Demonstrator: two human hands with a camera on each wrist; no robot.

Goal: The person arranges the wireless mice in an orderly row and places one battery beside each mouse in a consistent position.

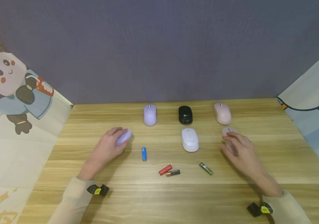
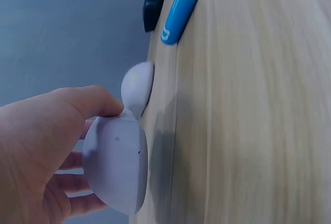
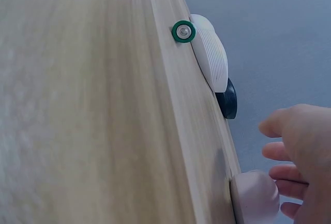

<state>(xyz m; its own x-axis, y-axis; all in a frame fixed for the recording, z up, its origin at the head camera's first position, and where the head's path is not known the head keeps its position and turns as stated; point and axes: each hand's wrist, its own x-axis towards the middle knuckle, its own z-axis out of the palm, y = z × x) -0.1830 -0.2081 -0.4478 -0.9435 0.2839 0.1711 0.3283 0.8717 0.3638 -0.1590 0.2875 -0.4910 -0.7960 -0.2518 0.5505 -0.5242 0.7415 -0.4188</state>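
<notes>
My left hand [image 1: 106, 151] grips a light purple computer mouse [image 1: 124, 137] by its sides. In the left wrist view the thumb lies along one side of this mouse [image 2: 116, 162] and the fingers curl behind it. At the right, my right hand [image 1: 243, 152] hovers close over a pink mouse [image 1: 226, 130] and partly hides it. Its fingers are loosely bent and spread, overlapping the mouse [image 3: 254, 198] in the right wrist view. A blue battery [image 1: 144, 154] lies to the right of my left hand.
A second purple mouse [image 1: 150, 115], a black mouse [image 1: 185, 114] and another pink mouse [image 1: 222, 114] line the table's back edge by a grey panel [image 1: 159, 53]. A white mouse [image 1: 190, 140] sits before them. Red [image 1: 165, 170], black-and-copper [image 1: 173, 173] and green-black [image 1: 206, 168] batteries lie nearer.
</notes>
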